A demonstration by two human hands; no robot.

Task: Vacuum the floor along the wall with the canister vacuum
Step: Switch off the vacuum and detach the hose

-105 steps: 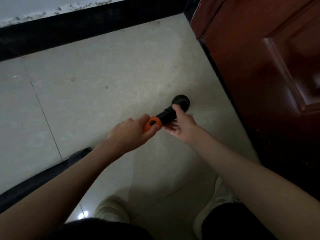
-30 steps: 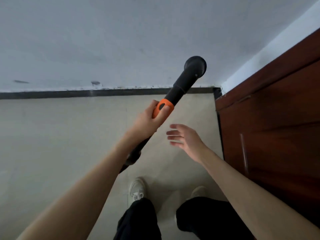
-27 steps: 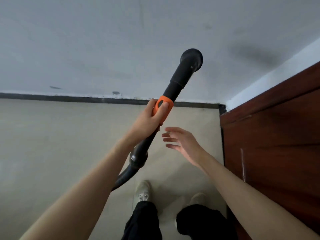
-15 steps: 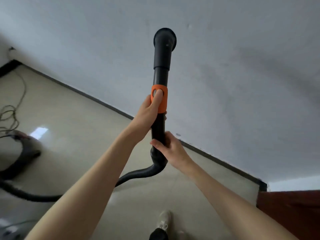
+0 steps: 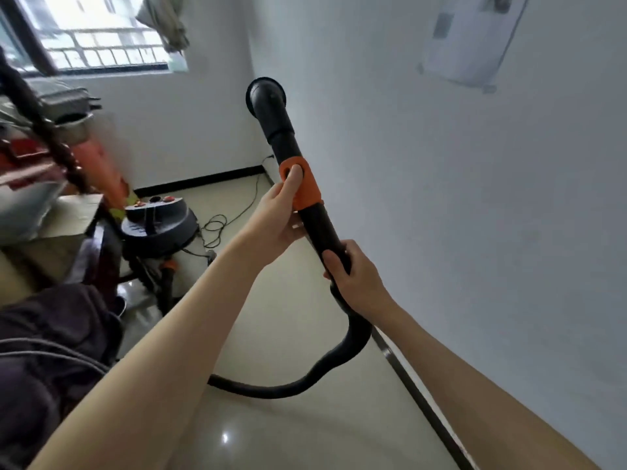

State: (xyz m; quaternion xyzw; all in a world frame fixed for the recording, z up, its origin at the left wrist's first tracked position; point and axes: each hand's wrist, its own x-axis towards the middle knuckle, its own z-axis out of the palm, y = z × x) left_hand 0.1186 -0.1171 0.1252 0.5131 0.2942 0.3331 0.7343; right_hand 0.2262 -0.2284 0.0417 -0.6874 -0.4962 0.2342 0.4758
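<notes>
- Wand of the vacuum, black with a round flared mouth, stands raised at centre frame, tilted slightly left, its open end up against the white wall.
- Orange collar rings the wand partway down.
- Left hand grips the wand at the collar, thumb laid up along the orange band, fingers curled round behind.
- Right hand grips the black tube just below, fingers wrapped round it.
- Hose, black, bends down from under the right hand and runs left across the lower middle, passing behind the left forearm.
- Canister, dark and round-topped, stands on the floor at left of centre, well apart from the wand.
- Cord trails loosely on the floor behind the canister toward the far corner.
- Floor is pale, glossy tile, edged by a dark skirting along the right wall.
- Window with bars shows at upper left.
- Cluttered furniture fills the left edge, too blurred to tell apart.
- Paper sheet hangs on the wall at upper right.
</notes>
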